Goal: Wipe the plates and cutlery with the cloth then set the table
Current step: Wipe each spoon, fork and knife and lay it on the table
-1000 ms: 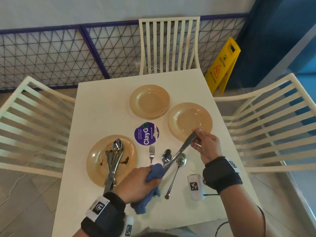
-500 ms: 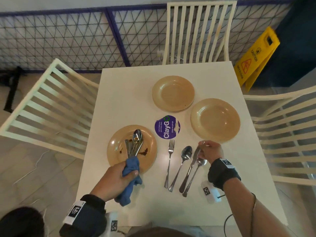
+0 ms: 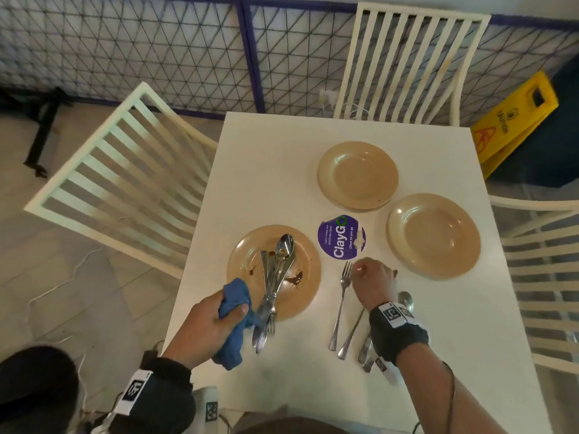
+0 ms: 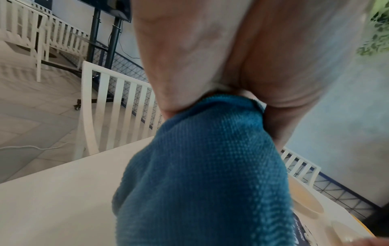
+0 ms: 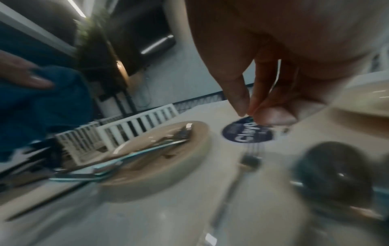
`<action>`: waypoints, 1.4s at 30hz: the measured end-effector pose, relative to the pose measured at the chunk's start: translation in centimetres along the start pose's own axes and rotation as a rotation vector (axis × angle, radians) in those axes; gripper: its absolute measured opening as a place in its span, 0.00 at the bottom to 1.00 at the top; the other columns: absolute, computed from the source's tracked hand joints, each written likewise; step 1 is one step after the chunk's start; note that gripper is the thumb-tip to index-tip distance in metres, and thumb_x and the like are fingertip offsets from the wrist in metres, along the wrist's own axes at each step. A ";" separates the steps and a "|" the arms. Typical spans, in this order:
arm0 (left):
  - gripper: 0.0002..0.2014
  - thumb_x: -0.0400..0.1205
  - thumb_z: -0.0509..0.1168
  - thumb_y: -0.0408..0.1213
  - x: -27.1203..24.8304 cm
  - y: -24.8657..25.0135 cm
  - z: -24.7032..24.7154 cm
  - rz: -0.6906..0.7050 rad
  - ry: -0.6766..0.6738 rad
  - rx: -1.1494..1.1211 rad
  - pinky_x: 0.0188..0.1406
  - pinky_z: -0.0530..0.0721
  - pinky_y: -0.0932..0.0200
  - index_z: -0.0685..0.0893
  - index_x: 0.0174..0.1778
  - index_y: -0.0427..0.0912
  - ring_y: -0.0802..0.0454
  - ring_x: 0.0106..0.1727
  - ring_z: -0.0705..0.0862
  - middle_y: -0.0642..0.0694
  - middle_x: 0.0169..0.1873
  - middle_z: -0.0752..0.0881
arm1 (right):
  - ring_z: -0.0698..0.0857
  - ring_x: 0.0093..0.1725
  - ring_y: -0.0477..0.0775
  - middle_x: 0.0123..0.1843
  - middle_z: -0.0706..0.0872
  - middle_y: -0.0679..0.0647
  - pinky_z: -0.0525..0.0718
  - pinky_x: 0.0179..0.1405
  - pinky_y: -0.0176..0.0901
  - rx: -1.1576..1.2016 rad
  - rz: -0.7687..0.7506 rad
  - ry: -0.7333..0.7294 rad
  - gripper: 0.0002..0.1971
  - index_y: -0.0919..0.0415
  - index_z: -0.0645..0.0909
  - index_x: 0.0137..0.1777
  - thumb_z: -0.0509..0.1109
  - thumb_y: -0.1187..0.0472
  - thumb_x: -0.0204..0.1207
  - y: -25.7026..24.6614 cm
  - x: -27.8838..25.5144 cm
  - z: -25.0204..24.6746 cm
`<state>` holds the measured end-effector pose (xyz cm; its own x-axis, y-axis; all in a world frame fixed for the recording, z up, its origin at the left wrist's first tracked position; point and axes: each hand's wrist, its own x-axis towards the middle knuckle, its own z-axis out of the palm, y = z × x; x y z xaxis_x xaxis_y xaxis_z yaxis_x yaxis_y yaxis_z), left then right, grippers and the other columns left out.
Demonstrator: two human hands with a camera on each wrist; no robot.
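Observation:
My left hand [image 3: 239, 310] grips a bunched blue cloth [image 3: 233, 300] [image 4: 202, 166] at the near left rim of a tan plate [image 3: 300, 296] smeared with brown sauce. A pile of used cutlery [image 3: 277, 277] [image 5: 136, 154] lies across that plate, handles over its near rim. My right hand [image 3: 363, 270] [image 5: 252, 111] hovers with loose, empty fingers over a row of cutlery on the table: a fork [image 3: 342, 296], a spoon handle [image 3: 351, 336], then more pieces partly hidden under my wrist, with a spoon bowl [image 3: 406, 300] showing. Two clean tan plates [image 3: 357, 175] [image 3: 434, 236] sit further back.
A round purple ClayGo sticker [image 3: 340, 238] lies on the white table [image 3: 266, 170] between the plates. White slatted chairs stand at the left [image 3: 125, 183], far [image 3: 407, 64] and right [image 3: 548, 277] sides. A yellow caution sign [image 3: 517, 120] and a mesh fence stand behind.
My right hand laid the wiped knife down in the row, let go and shifted left above the fork. My left hand carried the cloth left to the dirty plate.

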<state>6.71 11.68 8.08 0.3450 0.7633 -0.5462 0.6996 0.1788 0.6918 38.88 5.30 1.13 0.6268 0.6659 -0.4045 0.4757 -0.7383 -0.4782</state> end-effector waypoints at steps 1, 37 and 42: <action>0.10 0.84 0.67 0.48 -0.1 -0.3 -0.2 0.004 -0.001 -0.001 0.57 0.81 0.59 0.84 0.58 0.50 0.57 0.54 0.88 0.51 0.50 0.90 | 0.84 0.46 0.55 0.47 0.87 0.51 0.77 0.45 0.42 0.003 -0.054 -0.040 0.09 0.56 0.88 0.50 0.65 0.60 0.80 -1.7 -0.9 1.0; 0.10 0.88 0.62 0.47 0.2 -1.0 -2.9 0.066 0.016 -0.312 0.69 0.82 0.45 0.82 0.63 0.52 0.57 0.60 0.87 0.53 0.56 0.90 | 0.89 0.39 0.60 0.40 0.91 0.61 0.87 0.39 0.48 0.105 -0.174 -0.288 0.10 0.63 0.84 0.46 0.64 0.59 0.81 -15.2 -3.0 7.6; 0.16 0.87 0.61 0.50 1.5 4.3 -2.0 0.166 0.182 -0.463 0.71 0.81 0.42 0.80 0.67 0.48 0.53 0.64 0.86 0.48 0.60 0.88 | 0.85 0.36 0.47 0.37 0.88 0.46 0.83 0.36 0.45 0.173 -0.452 -0.051 0.04 0.44 0.78 0.50 0.63 0.49 0.80 -14.4 -5.2 4.9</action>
<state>9.00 14.80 11.18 0.2846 0.8929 -0.3490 0.2807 0.2705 0.9209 25.70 13.03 6.30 0.3480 0.9233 -0.1626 0.5806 -0.3484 -0.7359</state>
